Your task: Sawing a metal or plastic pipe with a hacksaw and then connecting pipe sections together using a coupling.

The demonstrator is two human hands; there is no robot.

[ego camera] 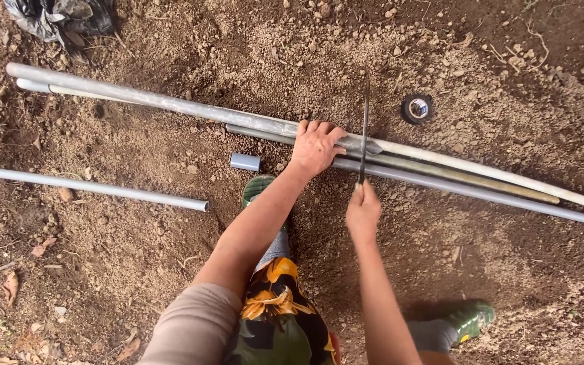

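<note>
While its fingers lie spread and flat across the long grey pipe (170, 103), the left hand (314, 147) presses down on it without curling round it. At about five o'clock from that hand, the right hand (363, 211) has its fingers wrapped tight about the handle end of a thin saw blade (364, 132), which stands on edge and runs toward twelve o'clock, crossing the pipe just beside the left fingertips. Under and beside the pressed pipe lie further pipes (474, 177), bundled close and trailing off toward four o'clock. A short grey pipe offcut (245, 161) rests on the soil at nine o'clock from the left hand, near it. Farther toward eight o'clock a separate grey pipe (89, 186) lies well apart. A roll of dark tape (417, 108) sits at two o'clock from the left hand, beyond the pipes. A green boot (258, 189) shows beneath the left forearm, another green boot (471, 319) at five o'clock from the right hand. Dark crumpled sheeting (59, 17) lies at eleven o'clock, far off.
</note>
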